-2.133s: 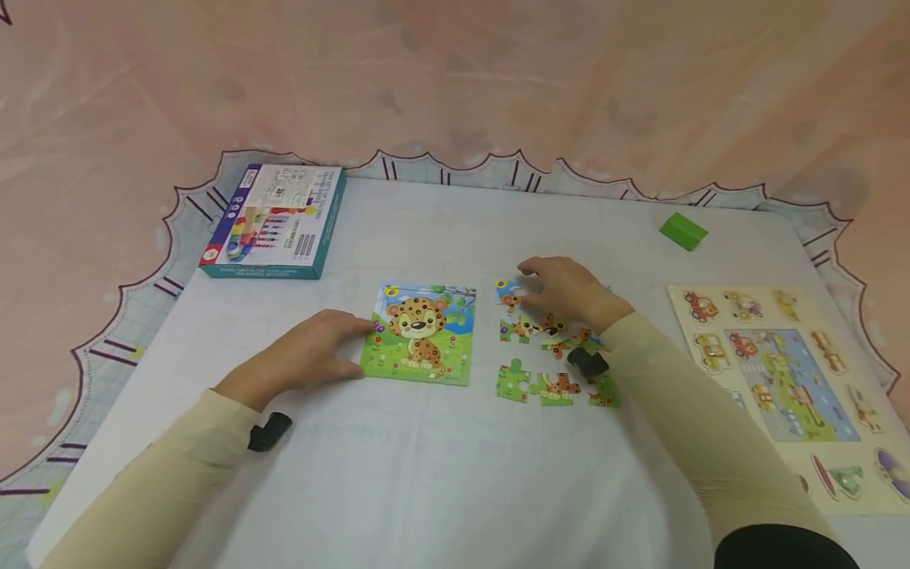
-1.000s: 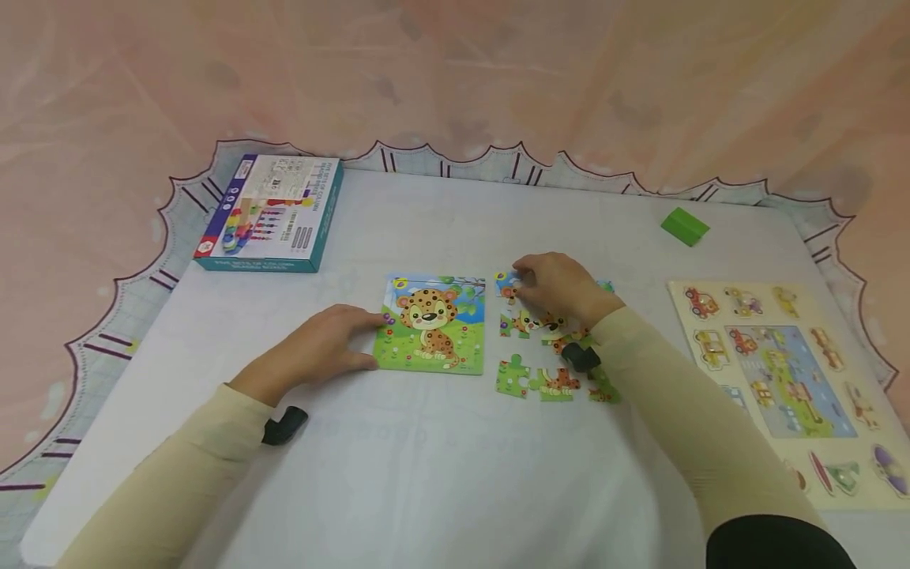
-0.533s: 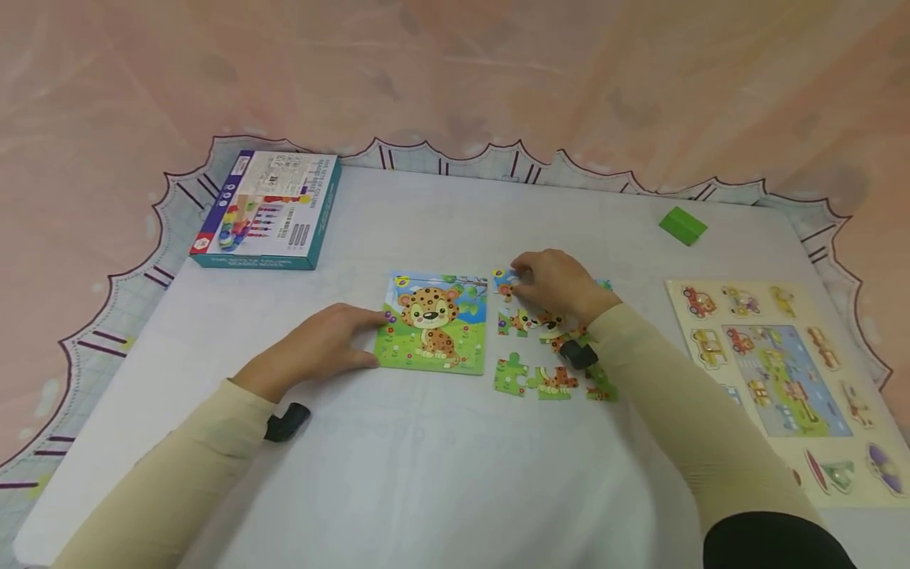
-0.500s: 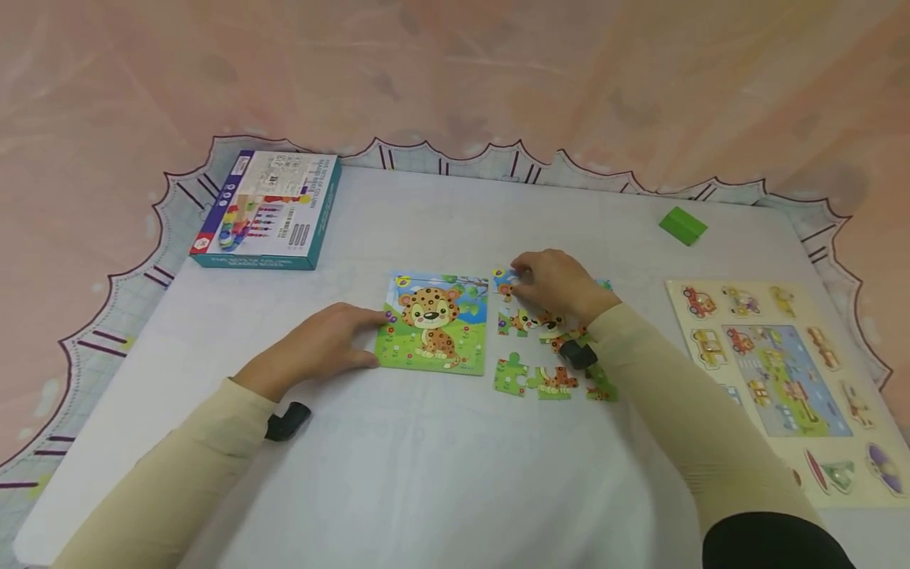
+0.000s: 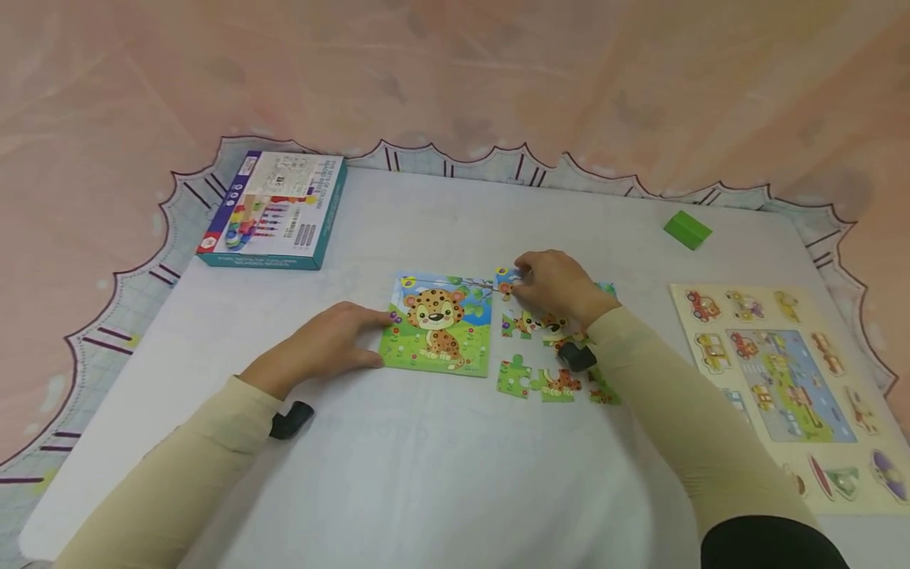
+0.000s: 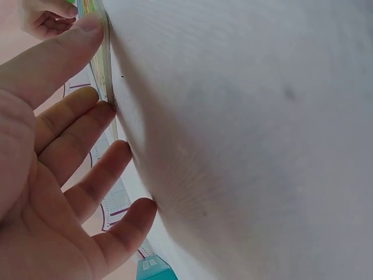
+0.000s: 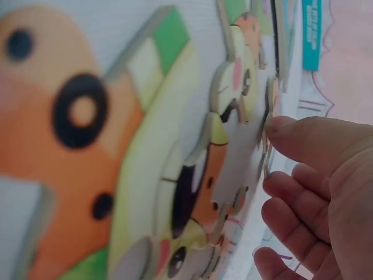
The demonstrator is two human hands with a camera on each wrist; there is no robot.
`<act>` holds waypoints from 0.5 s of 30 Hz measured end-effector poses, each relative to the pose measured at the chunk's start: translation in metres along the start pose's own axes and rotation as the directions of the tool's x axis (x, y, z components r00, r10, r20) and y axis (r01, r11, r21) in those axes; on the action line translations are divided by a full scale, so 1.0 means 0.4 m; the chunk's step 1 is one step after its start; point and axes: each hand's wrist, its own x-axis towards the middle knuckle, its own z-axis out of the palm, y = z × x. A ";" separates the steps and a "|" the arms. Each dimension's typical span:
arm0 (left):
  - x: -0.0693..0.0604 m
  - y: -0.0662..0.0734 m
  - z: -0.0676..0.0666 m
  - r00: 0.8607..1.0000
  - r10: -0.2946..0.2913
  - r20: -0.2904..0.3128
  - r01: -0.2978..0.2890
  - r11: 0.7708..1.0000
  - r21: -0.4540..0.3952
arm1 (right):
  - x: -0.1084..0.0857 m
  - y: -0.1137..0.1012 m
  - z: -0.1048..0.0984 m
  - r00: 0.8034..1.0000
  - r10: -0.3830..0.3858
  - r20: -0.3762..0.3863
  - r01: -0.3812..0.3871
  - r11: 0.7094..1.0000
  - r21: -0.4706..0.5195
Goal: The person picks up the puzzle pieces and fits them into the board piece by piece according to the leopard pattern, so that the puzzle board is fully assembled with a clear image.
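The near-square leopard board [image 5: 437,325] lies flat, sides about equal, the animal's head pointing away from me; my left hand [image 5: 320,348], spread wide, touches its left edge. Right of it lie jigsaw pieces [image 5: 513,378]; my right hand [image 5: 558,286] pinches the blue-topped corner piece [image 5: 505,276].

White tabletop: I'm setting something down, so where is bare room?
Bare: the far stretch between box and green block; the near stretch between left sleeve and right sleeve, below the leopard board. Crowded: around the right hand and puzzle pieces, and the right side, where the inset board lies.
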 end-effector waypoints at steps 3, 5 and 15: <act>0.002 -0.003 0.003 1.000 -0.001 0.004 0.001 1.000 -0.008 | -0.001 0.000 0.001 1.000 0.007 -0.007 -0.007 1.000 0.029; 0.002 -0.004 0.003 1.000 -0.003 0.004 0.003 1.000 -0.007 | 0.001 0.003 0.002 1.000 0.009 -0.009 -0.009 0.999 0.036; 0.002 -0.004 0.006 1.000 -0.010 -0.006 0.010 1.000 -0.003 | 0.005 0.009 -0.018 0.999 -0.025 -0.037 0.025 1.000 -0.002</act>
